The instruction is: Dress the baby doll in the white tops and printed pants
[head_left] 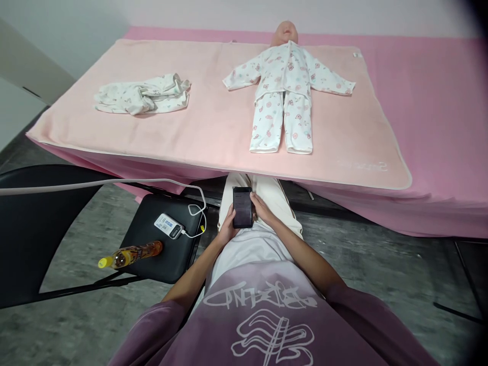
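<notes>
A dark phone [242,208] lies between my two hands, low over my lap. My left hand [227,226] is closed round its lower left edge. On the right edge, near the top, my right hand [261,208] grips it, fingers partly hidden. Beyond the table's front edge, a doll [286,33] lies on its back in a white patterned top [285,71] with sleeves spread out. White patterned trousers [267,122] cover its legs. A crumpled white patterned cloth [143,95] rests to the left of the doll.
A pale pink mat [206,137] covers part of the pink-draped table [430,117]. At the left, a black chair [171,264] carries a bottle with a yellow cap [131,255] and a white device [168,225] plugged into a cable [160,180].
</notes>
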A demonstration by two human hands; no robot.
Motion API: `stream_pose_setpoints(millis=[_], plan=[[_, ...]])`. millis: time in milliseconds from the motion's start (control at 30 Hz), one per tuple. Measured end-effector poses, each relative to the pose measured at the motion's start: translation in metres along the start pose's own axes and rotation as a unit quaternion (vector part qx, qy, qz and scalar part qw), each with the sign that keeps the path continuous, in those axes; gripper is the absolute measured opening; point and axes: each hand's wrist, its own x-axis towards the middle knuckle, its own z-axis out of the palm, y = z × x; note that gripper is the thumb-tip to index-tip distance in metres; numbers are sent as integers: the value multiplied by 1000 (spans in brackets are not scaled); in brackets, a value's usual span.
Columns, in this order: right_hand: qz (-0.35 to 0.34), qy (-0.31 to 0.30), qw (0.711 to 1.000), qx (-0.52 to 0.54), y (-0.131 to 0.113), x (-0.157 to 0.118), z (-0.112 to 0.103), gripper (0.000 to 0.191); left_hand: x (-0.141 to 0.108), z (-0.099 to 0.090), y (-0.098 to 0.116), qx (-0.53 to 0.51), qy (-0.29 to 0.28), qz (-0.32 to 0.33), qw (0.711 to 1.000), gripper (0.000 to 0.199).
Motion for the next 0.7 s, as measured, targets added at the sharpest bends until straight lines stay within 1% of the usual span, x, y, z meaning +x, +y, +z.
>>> stream_pose_setpoints(millis=[100,167,267,367,433,500,567,633,700], plan=[[11,-20,1000,6,-1,-1,1,60,0,2,0,-5,8,2,1000,73],[20,-44,998,31,0,-2,2,57,0,2,1,-4,10,0,1000,72],[15,-67,996,57,3,-1,3,58,0,3,1,-1,11,3,1000,72],[-4,-74,996,54,4,-1,1,58,0,4,2,-1,14,5,1000,71],[-3,-89,995,52,4,-2,-2,59,0,5,2,-6,18,3,1000,72],[9,-116,992,53,5,-4,-6,64,-1,5,2,-9,16,5,1000,72],[20,-146,987,57,6,-6,-10,73,-1,6,2,-7,10,12,1000,72],[19,-168,983,64,6,-9,-13,81,-2,6,2,-3,9,18,1000,71],[9,-185,980,66,6,-12,-15,85,-2,7,2,-3,14,20,1000,69]])
